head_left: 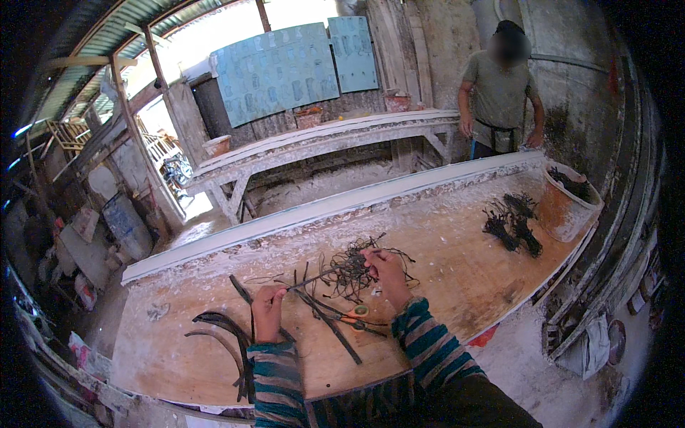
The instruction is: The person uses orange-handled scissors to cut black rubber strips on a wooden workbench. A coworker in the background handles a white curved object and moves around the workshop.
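My left hand (268,311) is closed, pinching one end of a thin dark strip (314,279) that looks like rubber. The strip runs taut up to my right hand (386,272), whose fingers are closed on its other end. Behind and below the strip lies a loose tangle of thin black cords (347,269), close to my right hand. Scissors with orange handles (358,312) rest on the wooden tabletop (428,307) between my forearms. Longer black strips (328,324) lie beside the scissors. More curved black strips (227,327) are spread left of my left hand.
Tied black cord bundles (512,222) lie at the right, near an orange bucket (567,210) holding dark material. A long white-edged board (342,202) borders the table's far side. Beyond it stands a white-dusted bench (321,132). Another person (499,93) stands at the far right.
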Available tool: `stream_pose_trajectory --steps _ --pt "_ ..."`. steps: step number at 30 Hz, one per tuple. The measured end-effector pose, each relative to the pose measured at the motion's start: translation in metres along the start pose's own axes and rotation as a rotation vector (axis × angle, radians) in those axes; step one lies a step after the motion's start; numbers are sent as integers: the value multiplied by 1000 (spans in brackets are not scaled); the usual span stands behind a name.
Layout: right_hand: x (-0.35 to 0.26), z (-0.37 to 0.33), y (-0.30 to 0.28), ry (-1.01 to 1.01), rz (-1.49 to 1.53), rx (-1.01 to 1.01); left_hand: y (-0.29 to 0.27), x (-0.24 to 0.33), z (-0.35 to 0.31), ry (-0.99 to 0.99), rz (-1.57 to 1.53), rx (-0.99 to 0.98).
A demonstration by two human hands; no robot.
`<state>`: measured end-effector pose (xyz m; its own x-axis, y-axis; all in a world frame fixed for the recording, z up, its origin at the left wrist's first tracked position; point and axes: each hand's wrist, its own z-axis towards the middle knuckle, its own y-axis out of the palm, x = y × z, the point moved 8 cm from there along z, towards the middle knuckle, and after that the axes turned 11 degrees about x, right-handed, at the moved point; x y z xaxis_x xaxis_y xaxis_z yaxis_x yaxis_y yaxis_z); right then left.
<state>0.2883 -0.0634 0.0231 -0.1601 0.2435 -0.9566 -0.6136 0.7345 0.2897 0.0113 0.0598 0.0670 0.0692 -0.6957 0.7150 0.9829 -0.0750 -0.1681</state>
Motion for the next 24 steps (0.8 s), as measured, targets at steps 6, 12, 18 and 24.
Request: stream_pose_trajectory --steps 6,12,18,24 --pt "-8 -2 4 28 193 -14 6 -4 -3 51 29 -74" --pt "-9 -7 8 96 326 -47 -2 -17 -3 12 141 -64" --pt "-11 -4 4 65 396 -61 -8 -22 -2 -26 227 -44" --pt "-17 -2 7 113 653 -102 -9 -32 -4 -85 347 -92"
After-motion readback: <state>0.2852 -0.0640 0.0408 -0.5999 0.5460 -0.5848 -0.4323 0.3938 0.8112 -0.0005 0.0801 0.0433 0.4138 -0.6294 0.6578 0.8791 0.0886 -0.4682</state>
